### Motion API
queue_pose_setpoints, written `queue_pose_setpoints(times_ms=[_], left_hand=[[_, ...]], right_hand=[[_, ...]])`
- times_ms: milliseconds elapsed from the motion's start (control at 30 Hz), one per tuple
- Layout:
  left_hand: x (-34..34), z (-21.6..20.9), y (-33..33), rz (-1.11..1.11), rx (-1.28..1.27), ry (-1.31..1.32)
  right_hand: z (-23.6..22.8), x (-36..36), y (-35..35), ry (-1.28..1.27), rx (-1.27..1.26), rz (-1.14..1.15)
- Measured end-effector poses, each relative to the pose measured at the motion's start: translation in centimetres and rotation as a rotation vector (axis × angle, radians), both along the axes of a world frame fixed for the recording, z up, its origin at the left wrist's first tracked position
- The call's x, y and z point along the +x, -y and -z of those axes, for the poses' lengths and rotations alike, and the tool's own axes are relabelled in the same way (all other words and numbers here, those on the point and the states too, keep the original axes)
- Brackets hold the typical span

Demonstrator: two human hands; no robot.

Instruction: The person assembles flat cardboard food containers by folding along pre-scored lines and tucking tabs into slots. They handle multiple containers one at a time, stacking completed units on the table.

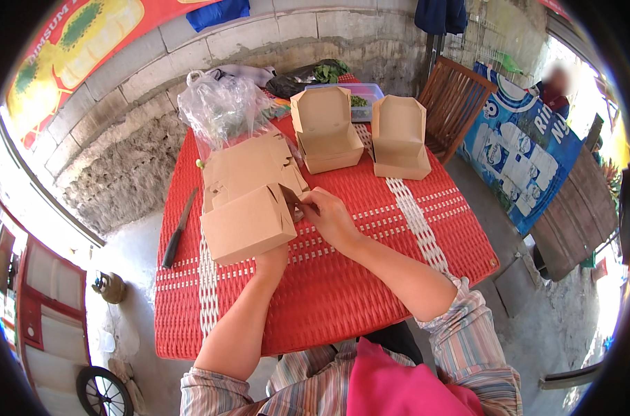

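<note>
A brown cardboard box (pixel 242 225), partly folded up, is tilted above the near left part of the red woven table (pixel 315 298). My left hand (pixel 273 260) supports it from below, its fingers mostly hidden behind the box. With fingers closed, my right hand (pixel 329 216) pinches a flap at the box's right side. Beyond it lie flat cardboard box blanks (pixel 249 161), partly covered by the box. Two formed cardboard boxes stand with raised lids farther back: one in the middle (pixel 332 149), another to its right (pixel 401 163).
A knife with a black handle (pixel 179 232) lies at the table's left edge. At the back are a clear plastic bag (pixel 221 107), a black bag with green leaves (pixel 298 82) and a plastic tub (pixel 367 93). A wooden chair (pixel 457 104) stands at the far right.
</note>
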State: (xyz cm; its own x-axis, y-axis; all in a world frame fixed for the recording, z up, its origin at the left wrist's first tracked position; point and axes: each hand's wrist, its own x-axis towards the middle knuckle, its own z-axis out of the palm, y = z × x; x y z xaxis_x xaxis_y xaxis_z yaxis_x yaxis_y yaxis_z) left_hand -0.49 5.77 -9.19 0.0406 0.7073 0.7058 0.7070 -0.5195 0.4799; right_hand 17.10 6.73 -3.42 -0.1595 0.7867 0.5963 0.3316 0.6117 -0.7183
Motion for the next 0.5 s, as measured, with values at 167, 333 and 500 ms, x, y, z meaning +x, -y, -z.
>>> queue_pose_setpoints(times_ms=[167,333,500], left_hand=[[0.4,-1.9,0.1,0.197,-0.169,0.348],[0.9,-3.1,0.2,0.152,-0.042,0.156],[1.8,-5.2,1.6,0.433,-0.213,0.535]], right_hand=[[1.5,-0.2,0.0,-0.065,-0.020,-0.016],[1.1,0.5,0.9,-0.045,-0.043,-0.019],[-0.9,1.1,1.6,-0.071,-0.135,-0.111]])
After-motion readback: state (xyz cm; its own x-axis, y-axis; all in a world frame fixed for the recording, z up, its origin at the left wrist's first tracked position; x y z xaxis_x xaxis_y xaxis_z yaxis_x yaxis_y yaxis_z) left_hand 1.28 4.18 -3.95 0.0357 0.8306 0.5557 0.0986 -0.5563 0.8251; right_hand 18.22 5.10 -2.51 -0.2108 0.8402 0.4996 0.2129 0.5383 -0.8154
